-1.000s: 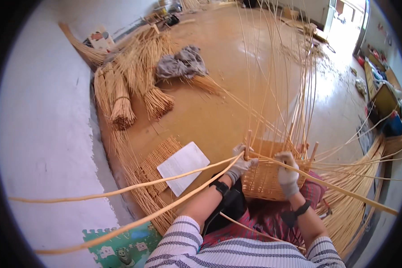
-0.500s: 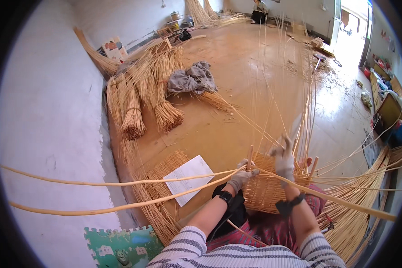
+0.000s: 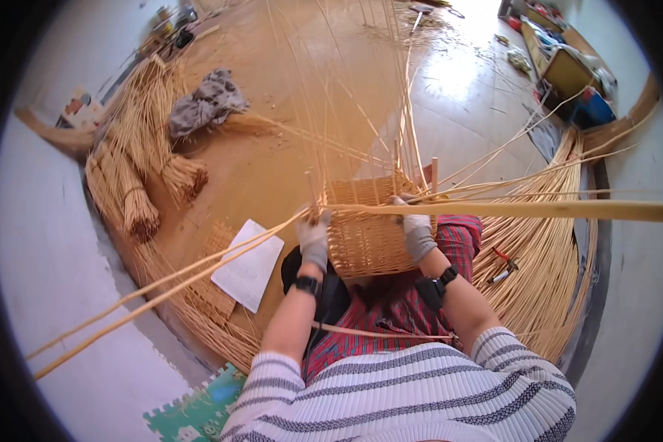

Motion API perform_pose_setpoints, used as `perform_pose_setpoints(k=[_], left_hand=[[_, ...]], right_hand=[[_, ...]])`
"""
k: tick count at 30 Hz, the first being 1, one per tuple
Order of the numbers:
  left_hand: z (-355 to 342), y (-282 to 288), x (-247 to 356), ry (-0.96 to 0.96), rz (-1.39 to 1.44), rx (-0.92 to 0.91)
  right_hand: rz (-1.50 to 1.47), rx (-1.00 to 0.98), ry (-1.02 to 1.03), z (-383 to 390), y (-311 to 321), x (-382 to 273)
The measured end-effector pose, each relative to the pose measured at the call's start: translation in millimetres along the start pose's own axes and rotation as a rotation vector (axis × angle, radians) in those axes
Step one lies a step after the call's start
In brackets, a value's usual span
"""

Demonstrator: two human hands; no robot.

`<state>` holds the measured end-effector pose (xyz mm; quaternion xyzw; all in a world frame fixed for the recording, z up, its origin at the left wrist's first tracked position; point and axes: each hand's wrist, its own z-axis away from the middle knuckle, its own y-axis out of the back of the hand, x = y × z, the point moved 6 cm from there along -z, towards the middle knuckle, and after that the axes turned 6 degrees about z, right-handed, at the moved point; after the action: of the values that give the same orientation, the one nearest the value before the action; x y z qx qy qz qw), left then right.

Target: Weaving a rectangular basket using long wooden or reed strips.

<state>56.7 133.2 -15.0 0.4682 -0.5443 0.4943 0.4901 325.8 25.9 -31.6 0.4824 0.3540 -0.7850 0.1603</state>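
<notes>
A partly woven wicker basket (image 3: 368,239) sits at my lap, with tall thin willow rods (image 3: 409,110) standing up from its far side. My left hand (image 3: 314,241), in a pale glove, is closed round the basket's near left corner, where two long rods (image 3: 162,283) run out to the lower left. A thick willow rod (image 3: 538,210) crosses the near rim and stretches far to the right. My right hand (image 3: 418,232), gloved too, is closed on this rod at the basket's right side; its fingertips are partly hidden. Short upright stakes (image 3: 434,174) stand at the corners.
Bundled rods (image 3: 136,199) and a grey cloth (image 3: 210,103) lie at the far left. A white sheet (image 3: 248,265) rests over a woven panel (image 3: 212,283). Loose rods (image 3: 538,258) and red-handled cutters (image 3: 504,267) lie at the right, below an open box (image 3: 567,70).
The view has swung to the right and down. My right hand has dropped from above the rim onto the thick rod, which now lies more level across the basket. My left hand stays at the left corner.
</notes>
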Motion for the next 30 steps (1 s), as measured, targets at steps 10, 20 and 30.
perform_pose_setpoints(k=[10,20,30], left_hand=[[-14,-98,-6,0.25,-0.514,-0.687],[-16,-94,4,0.444,-0.57,-0.523],[-28,-119,70,0.183,-0.828,-0.187]], right_hand=[[0.428,-0.112,0.447,-5,-24,-74],[0.255,-0.256,0.421,-37,-61,-86],[0.332,-0.334,0.717,34,-29,-86]])
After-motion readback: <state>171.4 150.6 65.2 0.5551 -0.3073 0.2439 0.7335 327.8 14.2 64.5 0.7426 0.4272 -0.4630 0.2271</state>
